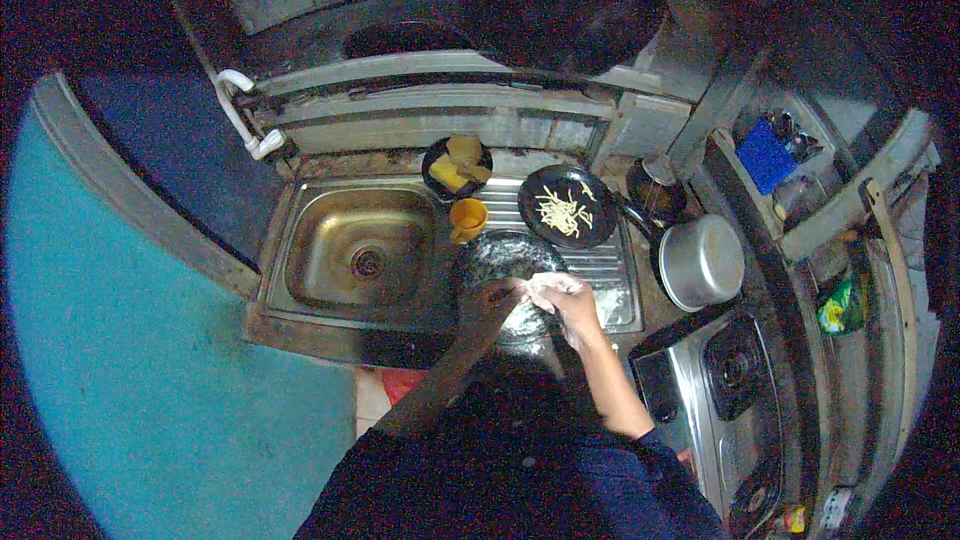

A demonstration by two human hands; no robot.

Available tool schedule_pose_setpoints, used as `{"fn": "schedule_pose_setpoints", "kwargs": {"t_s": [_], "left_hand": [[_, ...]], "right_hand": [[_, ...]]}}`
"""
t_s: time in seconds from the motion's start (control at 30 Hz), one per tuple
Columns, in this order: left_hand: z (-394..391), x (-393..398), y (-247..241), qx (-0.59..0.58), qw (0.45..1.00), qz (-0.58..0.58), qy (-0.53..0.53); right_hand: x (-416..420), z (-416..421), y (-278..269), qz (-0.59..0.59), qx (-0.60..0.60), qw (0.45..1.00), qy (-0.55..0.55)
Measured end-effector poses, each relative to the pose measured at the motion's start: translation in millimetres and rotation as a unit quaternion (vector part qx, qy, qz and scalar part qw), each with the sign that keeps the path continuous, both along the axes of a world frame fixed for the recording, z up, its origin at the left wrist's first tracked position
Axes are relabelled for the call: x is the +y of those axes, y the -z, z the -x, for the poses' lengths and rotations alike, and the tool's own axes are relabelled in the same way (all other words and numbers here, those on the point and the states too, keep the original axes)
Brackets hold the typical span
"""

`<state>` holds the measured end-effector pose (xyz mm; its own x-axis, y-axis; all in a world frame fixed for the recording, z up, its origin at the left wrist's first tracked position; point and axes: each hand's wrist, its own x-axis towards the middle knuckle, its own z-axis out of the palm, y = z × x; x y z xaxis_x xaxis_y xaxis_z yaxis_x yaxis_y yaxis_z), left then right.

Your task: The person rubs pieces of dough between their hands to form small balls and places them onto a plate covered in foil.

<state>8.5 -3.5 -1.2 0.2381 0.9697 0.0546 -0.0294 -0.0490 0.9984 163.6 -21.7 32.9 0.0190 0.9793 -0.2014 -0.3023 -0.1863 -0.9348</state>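
Observation:
Both hands meet over a dark round tray [510,251] dusted with white powder, on the sink's drainboard. My right hand [566,300] is coated in white powder, its fingers bent together at the fingertips of my left hand [495,300]. My left hand lies in shadow; whether either hand holds a small piece is too blurred to tell. Beyond the tray, a black frying pan [532,221] carries pale, thin strips [562,214]. An orange cup [469,219] stands left of the pan. Behind the cup, a dark bowl [431,184] holds yellow and brownish pieces.
A steel sink basin [322,240] lies left of the tray. At the right stand an upturned aluminium pot [705,262] and a gas stove [694,405]. A dark container [656,191] is behind the pot. A blue basket [765,156] and a green packet [841,307] sit on shelves.

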Motion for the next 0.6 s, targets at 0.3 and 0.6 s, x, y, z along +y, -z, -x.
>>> {"fn": "schedule_pose_setpoints", "kwargs": {"t_s": [0.3, 0.6], "left_hand": [[10.0, -3.7, -12.3, 0.003, 1.0, -0.022, -0.015], [13.6, 6.6, 12.9, 0.015, 1.0, -0.004, -0.011]], "right_hand": [[-3.4, 10.0, -10.2, -0.161, -0.277, 0.947, -0.022], [-2.2, 1.4, -2.9, -0.153, -0.321, 0.935, -0.012]]}}
